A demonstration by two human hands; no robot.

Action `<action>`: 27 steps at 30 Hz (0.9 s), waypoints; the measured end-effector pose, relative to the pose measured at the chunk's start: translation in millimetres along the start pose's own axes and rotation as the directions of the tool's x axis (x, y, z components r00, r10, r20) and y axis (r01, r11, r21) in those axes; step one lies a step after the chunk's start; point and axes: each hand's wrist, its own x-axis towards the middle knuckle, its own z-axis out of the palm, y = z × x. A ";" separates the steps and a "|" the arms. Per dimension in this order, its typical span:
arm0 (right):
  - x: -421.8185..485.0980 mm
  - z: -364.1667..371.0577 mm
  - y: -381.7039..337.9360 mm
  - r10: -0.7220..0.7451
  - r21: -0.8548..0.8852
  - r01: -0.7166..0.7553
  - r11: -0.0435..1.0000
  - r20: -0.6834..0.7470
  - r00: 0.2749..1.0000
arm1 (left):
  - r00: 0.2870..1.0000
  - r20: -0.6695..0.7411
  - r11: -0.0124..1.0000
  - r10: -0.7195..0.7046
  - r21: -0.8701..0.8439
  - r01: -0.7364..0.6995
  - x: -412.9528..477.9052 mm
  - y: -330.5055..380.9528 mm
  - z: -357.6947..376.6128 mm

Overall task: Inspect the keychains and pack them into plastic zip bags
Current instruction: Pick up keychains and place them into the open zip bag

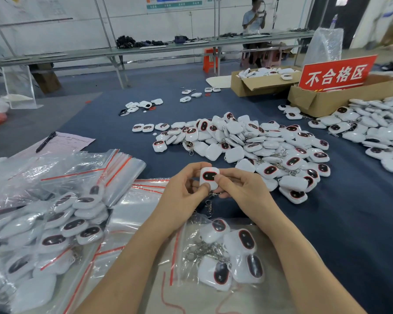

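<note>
Left grip (182, 189) and right grip (243, 191) pinch one white keychain (209, 176) over the blue tabletop (349, 223) strewn with keychains (247, 143), zip bags (123, 168) and cardboard boxes (259, 85).

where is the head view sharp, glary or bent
Head view: sharpest on the white keychain with a dark oval window between left hand and right hand; glare streaks the clear plastic zip bags at left; the long grey bench bows from wide-angle distortion.
</note>
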 end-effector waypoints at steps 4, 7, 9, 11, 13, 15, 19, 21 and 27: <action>0.7 -0.5 0.9 0.005 0.011 -0.005 1.000 -0.002 1.000 | 1.000 0.007 1.000 -0.002 -0.013 0.002 0.9 -1.5 -0.5; 1.3 -0.9 1.9 0.010 0.023 -0.009 1.000 -0.011 1.000 | 1.000 0.022 0.999 -0.008 -0.037 0.009 1.1 -2.9 -1.5; 2.1 -1.0 2.8 0.012 0.032 -0.011 0.999 -0.016 1.000 | 1.000 0.026 0.999 -0.005 -0.033 0.006 0.9 -3.1 -1.7; 2.3 -1.0 2.8 0.008 0.044 -0.007 0.999 -0.009 1.000 | 1.000 0.023 0.999 -0.004 -0.040 0.005 0.6 -2.8 -1.8; 2.1 -0.9 2.8 0.000 0.041 0.000 0.999 0.005 1.000 | 1.000 0.020 0.999 -0.010 -0.045 0.011 0.5 -2.8 -2.0; 1.7 -1.3 2.8 -0.003 0.030 0.002 1.000 0.016 1.000 | 1.000 0.017 0.999 -0.015 -0.037 0.016 0.5 -3.2 -1.8; 0.9 -1.9 2.1 -0.001 0.017 0.000 1.000 0.031 1.000 | 1.000 0.000 1.000 -0.014 -0.001 0.014 -0.4 -2.8 -1.1; 0.5 -1.7 1.1 0.007 0.022 -0.007 1.000 0.025 1.000 | 1.000 0.004 1.000 -0.012 -0.007 0.012 -0.3 -3.5 -1.0; -0.8 -1.1 -8.6 0.011 0.118 -0.005 0.993 -0.046 0.999 | 0.999 -0.009 0.999 -0.037 0.014 0.037 1.3 6.6 -0.1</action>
